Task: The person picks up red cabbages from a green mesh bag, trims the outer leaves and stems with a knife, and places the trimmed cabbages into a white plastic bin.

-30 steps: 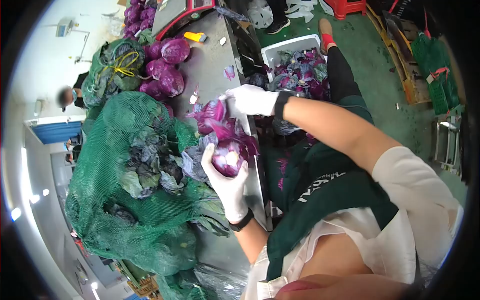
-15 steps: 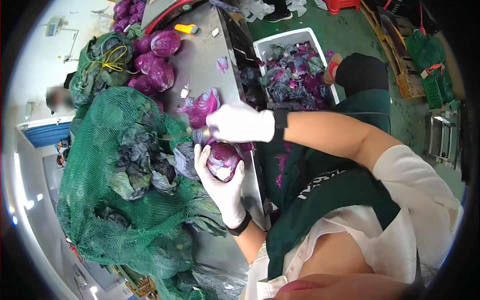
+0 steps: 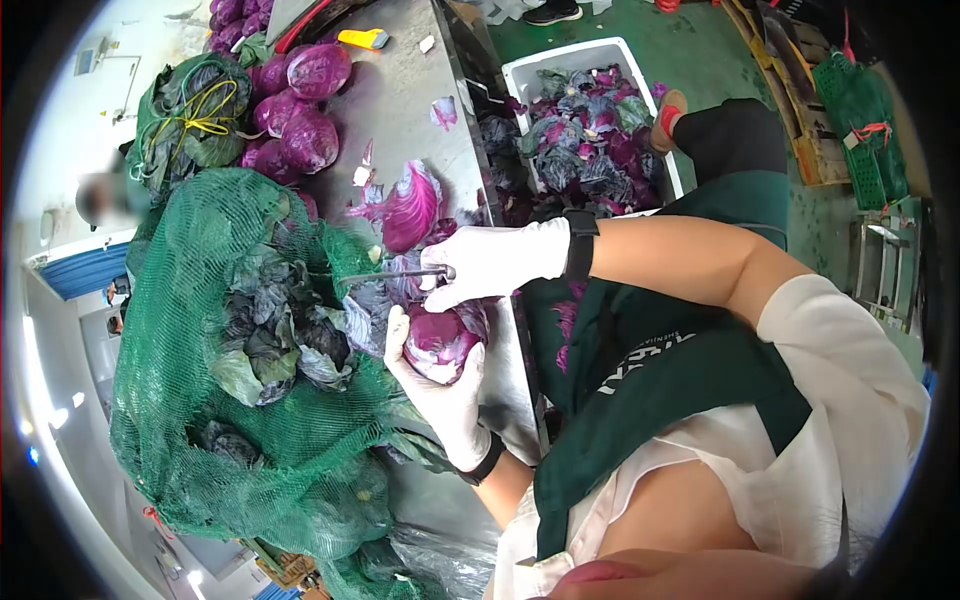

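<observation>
Clamped around a purple cabbage (image 3: 440, 338), the left hand (image 3: 438, 385) shows in the head view in a white glove, its thumb and fingers at opposite sides of the head. That cabbage is over the near edge of the metal bench (image 3: 395, 75), with its pale cut base turned toward the wearer. Just beside it, the right hand (image 3: 475, 268), also gloved in white, is closed on a knife (image 3: 400, 275), whose thin blade points away from the body, over bluish outer leaves (image 3: 368, 318). Past the right hand, a curled purple leaf (image 3: 413, 208) lies on the bench among small scraps. Farther along sit several smooth purple cabbages (image 3: 310, 138), a bag (image 3: 180, 140) tied with yellow cord and, well apart from the hands, a yellow cutter (image 3: 362, 39). Across the bench from the wearer spreads a green net bag (image 3: 165, 375), with dark leafy cabbages (image 3: 275, 320) showing at its opening. On the green floor (image 3: 735, 80), beside the bench, a white crate (image 3: 570, 53) is heaped with purple and bluish leaves. Black bands circle both wrists, and a dark green apron (image 3: 670, 405) covers the wearer's front.
</observation>
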A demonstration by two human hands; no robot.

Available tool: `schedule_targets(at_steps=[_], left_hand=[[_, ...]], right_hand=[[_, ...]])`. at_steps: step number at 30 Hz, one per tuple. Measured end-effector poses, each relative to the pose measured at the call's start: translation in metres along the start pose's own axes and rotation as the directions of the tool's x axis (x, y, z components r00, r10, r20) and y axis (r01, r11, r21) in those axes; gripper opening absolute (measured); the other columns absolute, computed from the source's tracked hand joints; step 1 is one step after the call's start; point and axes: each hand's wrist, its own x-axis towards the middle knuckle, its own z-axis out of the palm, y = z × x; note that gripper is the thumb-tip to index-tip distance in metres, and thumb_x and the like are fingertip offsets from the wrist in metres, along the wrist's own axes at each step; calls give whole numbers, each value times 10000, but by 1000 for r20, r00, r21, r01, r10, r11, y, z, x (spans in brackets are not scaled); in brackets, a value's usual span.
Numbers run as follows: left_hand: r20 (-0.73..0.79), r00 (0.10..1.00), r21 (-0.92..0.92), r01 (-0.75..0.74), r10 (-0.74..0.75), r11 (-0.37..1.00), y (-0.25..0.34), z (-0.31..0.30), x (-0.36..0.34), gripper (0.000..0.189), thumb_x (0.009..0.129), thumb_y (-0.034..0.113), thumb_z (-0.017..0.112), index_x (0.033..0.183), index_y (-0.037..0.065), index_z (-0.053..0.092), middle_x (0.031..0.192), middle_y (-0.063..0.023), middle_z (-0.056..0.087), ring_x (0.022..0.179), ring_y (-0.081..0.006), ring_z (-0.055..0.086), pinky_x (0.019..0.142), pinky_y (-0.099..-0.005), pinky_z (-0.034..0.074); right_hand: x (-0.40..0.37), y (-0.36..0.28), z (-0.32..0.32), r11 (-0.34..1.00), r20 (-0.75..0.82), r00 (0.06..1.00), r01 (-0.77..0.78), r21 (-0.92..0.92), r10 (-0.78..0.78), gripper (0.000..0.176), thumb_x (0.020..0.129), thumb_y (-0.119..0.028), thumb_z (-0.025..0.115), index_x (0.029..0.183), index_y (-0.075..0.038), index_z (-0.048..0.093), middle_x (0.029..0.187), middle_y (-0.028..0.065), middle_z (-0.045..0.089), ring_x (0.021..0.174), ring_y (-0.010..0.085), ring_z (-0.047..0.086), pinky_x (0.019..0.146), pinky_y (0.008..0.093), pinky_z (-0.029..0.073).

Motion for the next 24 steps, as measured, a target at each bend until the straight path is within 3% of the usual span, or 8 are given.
schedule_targets(at_steps=[4,5,8,11,13,14,19,24], left_hand=[[20,1000,-31,-3,3,1000,0,2,-2,878,638,132,898,1377,50,430,1458,-146,436,1382,-282,389,1184,-430,261],[17,1000,-31,4,-4,999,1,2,-6,878,638,132,898,1377,50,430,1458,-146,436,1382,-282,389,1184,-430,261],[48,992,74,-116,113,990,-3,-5,-12,879,616,169,921,1340,79,430,1465,-170,426,1376,-298,395,1178,-444,262],[-42,998,-159,30,-37,987,-9,-7,-24,864,636,179,913,1341,92,422,1474,-173,408,1369,-292,393,1173,-439,265],[-40,999,-67,33,-36,997,-13,-11,-30,860,651,192,911,1353,84,426,1477,-154,404,1364,-278,391,1175,-434,259],[-66,995,-90,71,-77,993,-13,-12,-32,866,653,199,914,1363,78,431,1470,-141,409,1362,-272,390,1176,-433,254],[-26,989,-182,137,-144,974,2,1,-23,918,657,111,895,1424,59,394,1438,-120,417,1359,-267,399,1172,-423,282],[76,992,-157,110,-100,981,2,7,-12,906,677,85,878,1445,39,399,1473,-118,405,1378,-251,392,1167,-405,284]], right_hand=[[-10,-15,0,822,-67,950,228,-521,-305,220,929,-242,594,887,-26,582,743,131,635,691,308,654,612,418,515],[-6,4,1,874,-206,875,362,-325,-439,171,917,-214,585,865,-51,576,653,148,587,611,340,626,572,427,510],[8,54,-20,663,-246,871,114,-740,-424,123,873,-208,596,845,-89,585,631,140,574,606,341,618,558,437,505],[-10,64,-33,664,-332,826,68,-744,-456,124,883,-215,582,875,-93,606,658,154,598,628,360,630,574,450,509],[-20,50,-45,722,-448,853,-130,-679,-268,121,872,-198,595,843,-82,608,708,121,644,672,324,671,603,443,538],[-36,22,-51,864,-537,838,-195,-463,-98,207,890,-224,625,1057,-103,644,748,132,644,675,299,669,624,415,538],[-43,-19,-21,809,-146,822,481,-338,-550,356,788,-208,739,1092,-72,616,1012,102,652,860,283,674,725,386,551],[-32,-18,-18,841,76,879,473,-261,-471,334,776,-177,750,1029,-28,591,890,87,609,767,266,637,702,377,523]])
